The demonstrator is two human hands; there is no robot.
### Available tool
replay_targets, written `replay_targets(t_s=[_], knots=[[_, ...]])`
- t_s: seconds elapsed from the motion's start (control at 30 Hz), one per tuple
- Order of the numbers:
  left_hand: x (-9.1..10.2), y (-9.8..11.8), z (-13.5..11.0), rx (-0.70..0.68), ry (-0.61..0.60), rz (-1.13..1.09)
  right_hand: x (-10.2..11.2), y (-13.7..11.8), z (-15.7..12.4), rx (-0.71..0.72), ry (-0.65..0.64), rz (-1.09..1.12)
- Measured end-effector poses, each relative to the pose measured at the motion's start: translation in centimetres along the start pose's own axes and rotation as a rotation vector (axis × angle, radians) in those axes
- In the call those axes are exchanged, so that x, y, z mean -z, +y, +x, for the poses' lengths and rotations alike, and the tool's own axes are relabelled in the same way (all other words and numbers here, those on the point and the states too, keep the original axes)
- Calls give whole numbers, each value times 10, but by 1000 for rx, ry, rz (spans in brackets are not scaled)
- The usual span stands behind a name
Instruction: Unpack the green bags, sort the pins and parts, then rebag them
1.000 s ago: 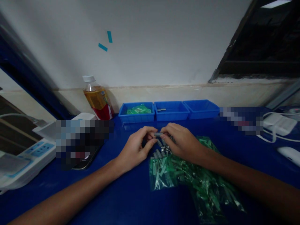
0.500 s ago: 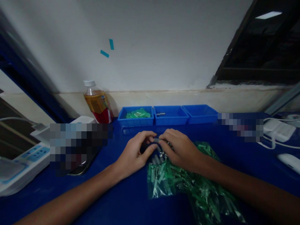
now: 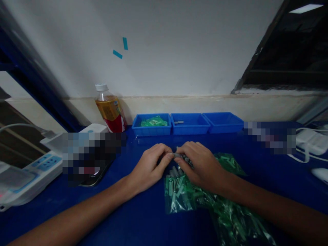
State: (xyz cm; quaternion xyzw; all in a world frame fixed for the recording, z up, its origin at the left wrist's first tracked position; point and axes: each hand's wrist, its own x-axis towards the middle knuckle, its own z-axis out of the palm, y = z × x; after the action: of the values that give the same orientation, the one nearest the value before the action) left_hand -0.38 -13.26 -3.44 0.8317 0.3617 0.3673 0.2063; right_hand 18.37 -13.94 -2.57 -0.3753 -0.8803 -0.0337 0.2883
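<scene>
My left hand (image 3: 152,164) pinches one end of a small grey plastic wall plug (image 3: 176,155) between thumb and forefinger. My right hand (image 3: 201,165) is closed around the plug's other end, its fingers hiding part of it. Small metal and grey pieces show dimly under the right fingers. Just below, several loose grey wall plugs (image 3: 175,171) lie at the top of a clear green bag (image 3: 179,194) of plugs and screws. More green bags (image 3: 238,218) of such parts spread beneath my right forearm, and another bag (image 3: 229,163) lies beyond the right wrist.
Three blue bins stand along the wall: the left bin (image 3: 151,131) holds green bags, the middle bin (image 3: 191,130) a few grey pieces, then the right bin (image 3: 222,127). A drink bottle (image 3: 110,109), power strip (image 3: 30,181) and phone (image 3: 93,179) are left; white cables and adapters (image 3: 311,141) are right.
My hands have come closer together, and the left thumb and forefinger have closed on the grey wall plug. The whole view has shifted slightly, with the bins now a little further right.
</scene>
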Motion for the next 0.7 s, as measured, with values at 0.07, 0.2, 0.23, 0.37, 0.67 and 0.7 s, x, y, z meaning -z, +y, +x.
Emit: replay_targets(t_s=[0.07,0.2,0.23,0.37,0.67,0.7], knots=[[0,1,-1,-15,20,-10,-1,0,-1,-6,-10,-1],[-1,1,-3,-108,14,37,-4,1,-2,8,-41,11],[-1,1,-3,-123,1,53,-4,1,-2,15,-48,6],[0,1,-4,-99,-6,86,-2,0,-3,-1,-25,44],[2,2,-3,-29,-41,38,0,-3,-5,16,20,46],[2,2,-3,-21,-39,28,0,-2,-5,11,18,46]])
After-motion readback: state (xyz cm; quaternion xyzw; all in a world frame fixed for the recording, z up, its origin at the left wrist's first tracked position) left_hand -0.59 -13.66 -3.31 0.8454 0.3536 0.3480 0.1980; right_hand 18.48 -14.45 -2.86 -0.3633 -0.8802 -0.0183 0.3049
